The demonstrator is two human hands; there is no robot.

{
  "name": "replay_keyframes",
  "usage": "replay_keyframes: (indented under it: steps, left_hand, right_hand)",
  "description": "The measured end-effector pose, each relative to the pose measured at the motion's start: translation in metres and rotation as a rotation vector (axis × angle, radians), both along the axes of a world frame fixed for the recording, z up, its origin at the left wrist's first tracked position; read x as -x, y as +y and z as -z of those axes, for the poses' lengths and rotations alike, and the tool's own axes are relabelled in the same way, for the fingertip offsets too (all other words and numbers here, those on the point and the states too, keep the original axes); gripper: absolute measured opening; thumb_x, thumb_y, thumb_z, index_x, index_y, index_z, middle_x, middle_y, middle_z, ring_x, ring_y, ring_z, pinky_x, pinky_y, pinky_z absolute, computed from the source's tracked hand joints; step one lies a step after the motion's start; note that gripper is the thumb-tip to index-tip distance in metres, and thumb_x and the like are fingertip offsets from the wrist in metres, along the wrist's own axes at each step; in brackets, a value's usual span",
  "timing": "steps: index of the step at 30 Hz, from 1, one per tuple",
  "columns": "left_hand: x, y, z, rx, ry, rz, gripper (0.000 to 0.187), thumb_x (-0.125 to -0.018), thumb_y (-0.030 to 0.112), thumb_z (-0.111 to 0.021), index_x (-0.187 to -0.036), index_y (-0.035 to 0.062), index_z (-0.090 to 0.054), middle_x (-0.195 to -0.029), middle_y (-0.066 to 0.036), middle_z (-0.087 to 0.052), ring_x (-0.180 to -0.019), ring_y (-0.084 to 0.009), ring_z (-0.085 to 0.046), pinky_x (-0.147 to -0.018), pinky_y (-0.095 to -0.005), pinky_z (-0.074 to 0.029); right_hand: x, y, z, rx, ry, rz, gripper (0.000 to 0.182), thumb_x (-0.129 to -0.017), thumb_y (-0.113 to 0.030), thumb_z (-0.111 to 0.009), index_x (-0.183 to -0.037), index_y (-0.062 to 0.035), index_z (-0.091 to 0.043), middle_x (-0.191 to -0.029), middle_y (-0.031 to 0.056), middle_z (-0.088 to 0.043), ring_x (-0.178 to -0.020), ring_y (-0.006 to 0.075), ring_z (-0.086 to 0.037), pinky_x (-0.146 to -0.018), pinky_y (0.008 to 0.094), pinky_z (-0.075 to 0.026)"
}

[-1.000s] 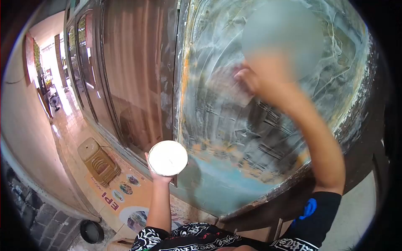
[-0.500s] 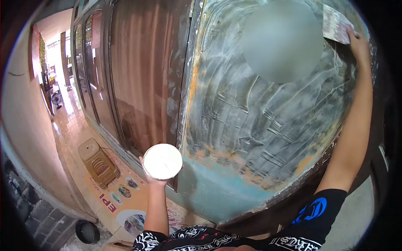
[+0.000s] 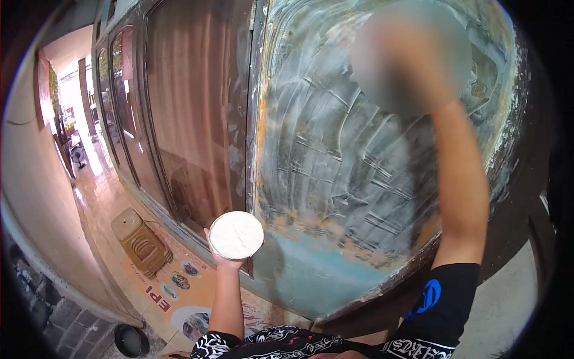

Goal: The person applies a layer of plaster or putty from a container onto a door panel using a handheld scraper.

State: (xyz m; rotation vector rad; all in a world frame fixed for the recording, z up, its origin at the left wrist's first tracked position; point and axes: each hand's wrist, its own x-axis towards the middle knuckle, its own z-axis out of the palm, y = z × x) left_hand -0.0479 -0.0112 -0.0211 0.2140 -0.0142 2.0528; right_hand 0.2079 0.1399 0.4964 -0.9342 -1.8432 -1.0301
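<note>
My left hand (image 3: 223,261) is wrapped round a round tub of white paste (image 3: 237,236), held up before the lower corner of the wooden frame. The tub's side is mostly hidden, and its white top has shallow marks. My right arm reaches up to the wall panel (image 3: 341,149), which is smeared with grey-white streaks over dark and turquoise paint. A blurred circle covers my right hand (image 3: 406,51), so its fingers and anything in them cannot be made out.
Left of the panel is a framed glass window (image 3: 191,107) with a brown curtain behind it. Stacked brown plastic stools (image 3: 140,242) stand on the tiled floor by a printed orange banner (image 3: 158,293). A black basin (image 3: 131,341) sits at lower left.
My right hand has swept left across the upper panel from its right edge, where it held a flat whitish pad. The tub has shifted slightly in view, still in my left hand.
</note>
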Motion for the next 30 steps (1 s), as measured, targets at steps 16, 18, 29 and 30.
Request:
replay_keyframes:
  steps: [16,18,29,30]
  left_hand:
    - [0.001,-0.001,-0.001,-0.033,-0.140,0.057,0.084,-0.085,0.076,-0.045,-0.144,0.0166,-0.047,-0.146,-0.014,-0.048,-0.128,-0.0476,-0.047,-0.096,-0.0812,-0.033]
    - [0.001,0.009,0.009,-0.018,-0.035,0.013,0.086,-0.085,0.076,-0.045,-0.146,0.0169,-0.043,-0.149,-0.014,-0.045,-0.130,-0.0478,-0.044,-0.096,-0.0817,-0.032]
    - [-0.002,0.013,0.003,0.001,0.011,0.015,0.085,-0.086,0.076,-0.042,-0.145,0.0145,-0.045,-0.146,-0.014,-0.048,-0.128,-0.0471,-0.048,-0.096,-0.0818,-0.033]
    - [-0.005,0.007,-0.003,-0.011,0.042,0.026,0.085,-0.086,0.076,-0.043,-0.145,0.0147,-0.045,-0.146,-0.014,-0.048,-0.128,-0.0471,-0.048,-0.097,-0.0811,-0.033]
  right_hand:
    - [-0.020,-0.026,0.096,-0.328,-0.400,-0.383,0.024,-0.092,-0.033,-0.064,-0.095,-0.0095,-0.070,-0.089,0.0058,-0.070,-0.090,0.0264,-0.061,-0.085,0.0446,-0.039]
    - [0.013,-0.050,0.150,0.261,-0.484,-0.248,0.016,-0.088,-0.026,-0.063,-0.087,-0.0131,-0.072,-0.087,0.0047,-0.071,-0.095,0.0247,-0.062,-0.086,0.0509,-0.036]
    - [-0.106,-0.003,-0.026,-0.036,0.346,0.118,0.049,-0.096,-0.049,-0.053,-0.113,-0.0065,-0.070,-0.110,0.0184,-0.071,-0.108,0.0382,-0.065,-0.096,0.0486,-0.044]
    - [-0.147,0.020,-0.057,-0.063,0.372,0.108,0.053,-0.096,-0.051,-0.053,-0.115,-0.0043,-0.068,-0.110,0.0194,-0.071,-0.107,0.0386,-0.065,-0.094,0.0440,-0.046]
